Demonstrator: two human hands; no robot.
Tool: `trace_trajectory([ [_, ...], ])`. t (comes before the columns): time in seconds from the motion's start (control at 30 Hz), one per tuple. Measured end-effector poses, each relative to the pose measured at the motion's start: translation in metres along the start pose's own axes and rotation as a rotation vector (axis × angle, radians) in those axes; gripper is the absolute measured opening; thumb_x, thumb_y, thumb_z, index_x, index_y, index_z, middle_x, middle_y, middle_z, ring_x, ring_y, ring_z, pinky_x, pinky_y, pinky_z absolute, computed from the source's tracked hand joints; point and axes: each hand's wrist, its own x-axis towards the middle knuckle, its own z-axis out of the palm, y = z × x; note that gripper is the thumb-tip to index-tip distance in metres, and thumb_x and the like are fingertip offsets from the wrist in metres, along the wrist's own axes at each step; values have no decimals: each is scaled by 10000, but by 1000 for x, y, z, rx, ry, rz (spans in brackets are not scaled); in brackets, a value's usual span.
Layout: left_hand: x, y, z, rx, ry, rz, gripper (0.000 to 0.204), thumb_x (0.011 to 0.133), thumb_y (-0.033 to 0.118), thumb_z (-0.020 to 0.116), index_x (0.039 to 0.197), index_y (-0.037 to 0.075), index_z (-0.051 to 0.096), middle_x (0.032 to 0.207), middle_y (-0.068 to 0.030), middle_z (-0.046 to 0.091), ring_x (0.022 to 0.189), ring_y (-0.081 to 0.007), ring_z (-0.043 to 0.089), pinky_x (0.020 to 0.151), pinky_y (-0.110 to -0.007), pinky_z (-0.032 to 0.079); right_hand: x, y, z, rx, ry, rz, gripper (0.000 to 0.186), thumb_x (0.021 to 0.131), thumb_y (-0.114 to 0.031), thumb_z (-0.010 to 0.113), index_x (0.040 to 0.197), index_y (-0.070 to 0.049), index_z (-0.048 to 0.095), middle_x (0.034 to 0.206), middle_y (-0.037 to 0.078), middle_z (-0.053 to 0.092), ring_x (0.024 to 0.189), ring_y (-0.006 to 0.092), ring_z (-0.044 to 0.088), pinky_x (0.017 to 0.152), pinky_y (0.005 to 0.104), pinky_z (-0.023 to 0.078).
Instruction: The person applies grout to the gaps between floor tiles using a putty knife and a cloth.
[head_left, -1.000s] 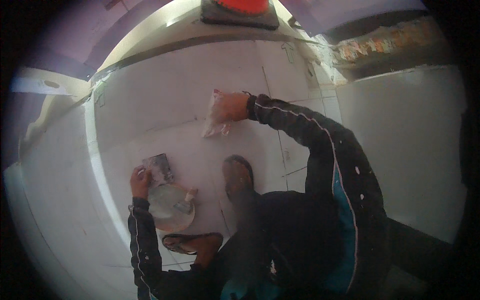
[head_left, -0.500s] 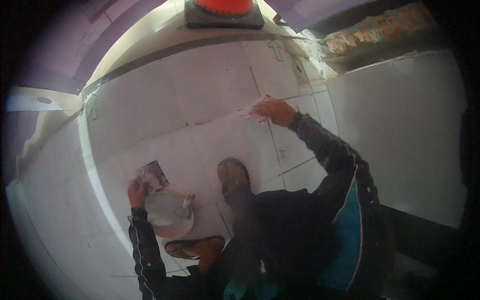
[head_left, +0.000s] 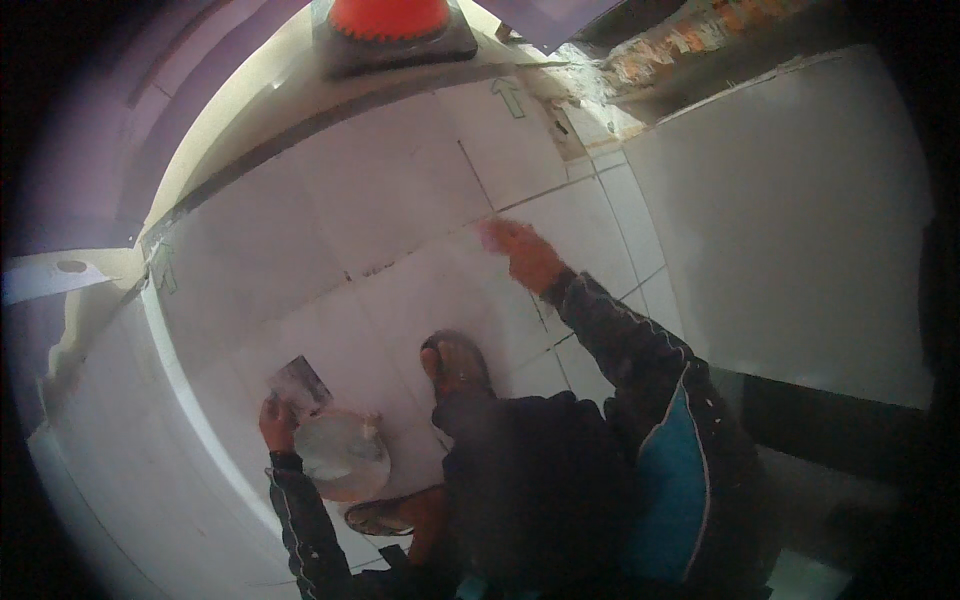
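Observation:
My left hand (head_left: 278, 425) is closed on a thin, dark, square-cornered flat piece (head_left: 303, 384) smeared with pale residue; I cannot make out its exact kind. Just beside that hand, a round shallow bowl (head_left: 318, 478) stands on the floor with greyish-white content. A small handled tool (head_left: 370, 428) lies at the bowl's right side, blurred. Farther forward and to the right, my right hand (head_left: 535, 262) grips a crumpled pinkish-white cloth (head_left: 490, 236) at the tiled floor (head_left: 400, 200), over a joint between tiles. Motion smears the cloth and fingers.
My sandalled feet (head_left: 458, 368) are between the bowl and my right arm. A red cone on a black base (head_left: 400, 50) stands at the far edge. Purple panels (head_left: 90, 150) rise at the left. A broken brick edge (head_left: 690, 40) and large pale slab (head_left: 780, 230) lie right.
My view has turned and shifted slightly. The right hand with the cloth has moved nearer to me over the tiles. My left hand still holds the flat piece beside the bowl.

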Motion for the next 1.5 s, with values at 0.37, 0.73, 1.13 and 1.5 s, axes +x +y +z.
trace_trajectory([
  [0.37, -2, 2, 0, -19, 11, -12, 291, 908, 212, 584, 1092, -12, 604, 880, -22, 618, 731, -97, 538, 620, -236, 437, 68, -100, 89, -62, 143, 165, 509, 737, -79, 525, 1231, -199, 559, 977, 96, 651, 854, 350, 631, 737, 483, 507],
  [0.73, -4, 7, -1, -128, -28, -64, 291, 931, 233, 556, 1111, 6, 585, 877, 3, 580, 750, -65, 509, 602, -223, 419, 34, -27, 48, -127, 128, -46, 432, 879, -186, 518, 1309, -180, 481, 1230, 111, 545, 1122, 334, 532, 950, 704, 313],
  [1.13, 2, -10, -11, -31, -45, 18, 255, 935, 252, 560, 1031, 20, 605, 879, -23, 613, 813, -122, 556, 692, -296, 466, -17, 11, -5, -123, -95, -126, 559, 798, -49, 506, 1335, -195, 460, 1286, 146, 512, 1129, 294, 532, 952, 565, 396],
  [1.5, -10, 23, 3, -19, -27, -32, 244, 934, 260, 549, 988, 30, 610, 801, 13, 564, 685, -83, 498, 594, -246, 418, 61, -84, 75, -156, 149, 164, 508, 748, -91, 548, 1246, -192, 539, 941, 136, 647, 756, 340, 636, 684, 474, 505],
])
